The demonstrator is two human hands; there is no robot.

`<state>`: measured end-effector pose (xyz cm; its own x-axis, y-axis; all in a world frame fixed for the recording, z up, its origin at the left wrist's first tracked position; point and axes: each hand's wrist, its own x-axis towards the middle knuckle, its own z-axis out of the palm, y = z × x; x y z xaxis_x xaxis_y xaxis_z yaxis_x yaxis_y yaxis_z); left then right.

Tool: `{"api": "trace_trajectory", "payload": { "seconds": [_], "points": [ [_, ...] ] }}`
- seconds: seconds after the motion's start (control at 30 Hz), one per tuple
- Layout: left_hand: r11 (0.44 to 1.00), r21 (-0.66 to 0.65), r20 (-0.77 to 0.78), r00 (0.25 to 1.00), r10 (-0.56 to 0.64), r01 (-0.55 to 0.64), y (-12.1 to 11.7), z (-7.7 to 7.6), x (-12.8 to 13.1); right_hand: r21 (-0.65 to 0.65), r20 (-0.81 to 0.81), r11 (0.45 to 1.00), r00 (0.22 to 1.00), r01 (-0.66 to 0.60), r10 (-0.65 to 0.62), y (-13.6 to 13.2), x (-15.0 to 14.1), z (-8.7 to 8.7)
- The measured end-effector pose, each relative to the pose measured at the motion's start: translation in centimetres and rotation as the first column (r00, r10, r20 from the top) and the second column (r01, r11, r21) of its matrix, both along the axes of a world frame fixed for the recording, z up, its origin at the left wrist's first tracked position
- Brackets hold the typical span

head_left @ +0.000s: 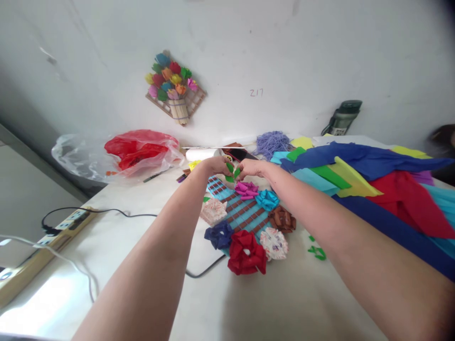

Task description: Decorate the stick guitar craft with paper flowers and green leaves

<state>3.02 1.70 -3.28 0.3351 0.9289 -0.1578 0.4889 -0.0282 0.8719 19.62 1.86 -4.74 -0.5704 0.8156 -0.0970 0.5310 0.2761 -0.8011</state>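
Both my hands are stretched out over the far end of a blue mat with brown stripes (245,213). My left hand (215,166) pinches a green leaf-shaped piece (230,178). Close beside it, my right hand (250,168) has its fingers closed on another green leaf-shaped piece (237,173). Folded flowers lie around the mat's edge: magenta (246,190), light blue (268,200), brown (282,219), white patterned (274,243), red (247,252), dark blue (218,235) and another pale one (213,210). The fingertips are small and partly hidden.
Coloured sheets (355,161) pile up on the right, with green scraps (317,252) nearer. A purple string bundle (273,144) and white roll (202,154) lie at the back. Left are a plastic bag (142,147), power strip (67,227) and cables. A flower decoration (174,87) hangs on the wall.
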Motion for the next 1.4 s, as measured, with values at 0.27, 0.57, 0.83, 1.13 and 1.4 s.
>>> {"api": "trace_trajectory", "payload": {
  "seconds": [0.27, 0.57, 0.83, 1.13, 1.4],
  "points": [
    [0.996, -0.087, 0.046, 0.999, 0.004, 0.0, -1.1, 0.9, 0.6, -0.125, -0.128, 0.992, 0.992, -0.027, 0.011, 0.2, 0.1, 0.0],
    [0.998, -0.054, 0.151, 0.987, 0.045, -0.037, -0.3, 0.8, -0.9, -0.182, -0.238, 0.977, 0.969, -0.113, 0.067, 1.3, 0.8, -0.6],
    [0.901, 0.264, 0.203, 0.933, 0.298, -0.345, -1.0, 2.6, -1.4, -0.213, -0.225, 0.975, 0.969, 0.055, -0.104, 0.4, 2.0, -0.3],
    [0.436, 0.243, 0.674, 0.474, 0.566, -0.866, -6.1, 4.2, -3.1, -0.305, -0.207, 0.9, 0.901, 0.31, -0.381, -0.6, 4.4, -1.8],
    [0.335, -0.003, 0.665, 0.248, 0.704, -0.942, -10.8, 1.1, -5.4, -0.234, -0.237, 0.865, 0.837, 0.444, -0.493, -2.6, 5.1, -2.4]
  ]
}}
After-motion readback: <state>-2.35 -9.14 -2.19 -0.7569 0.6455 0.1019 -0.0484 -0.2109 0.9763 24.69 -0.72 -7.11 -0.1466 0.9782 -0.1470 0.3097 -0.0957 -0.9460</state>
